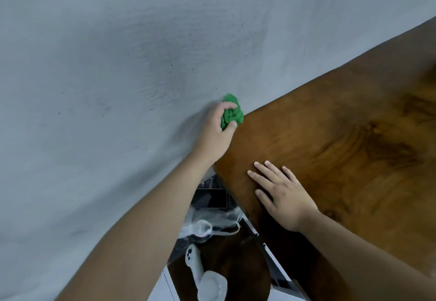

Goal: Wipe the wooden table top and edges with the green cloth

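The wooden table (335, 135) fills the right half of the view, its top dark brown with strong grain. Its far left corner lies near the wall. My left hand (215, 133) is shut on the bunched green cloth (232, 112) and presses it against that corner and the table's left edge. My right hand (280, 194) lies flat on the table top near the left edge, fingers spread, holding nothing.
A grey wall (106, 76) stands close behind and to the left of the table. Below the table's left edge a lower wooden shelf (226, 267) holds a clear plastic bag (212, 223), a dark box (212, 198) and a white controller (195, 263).
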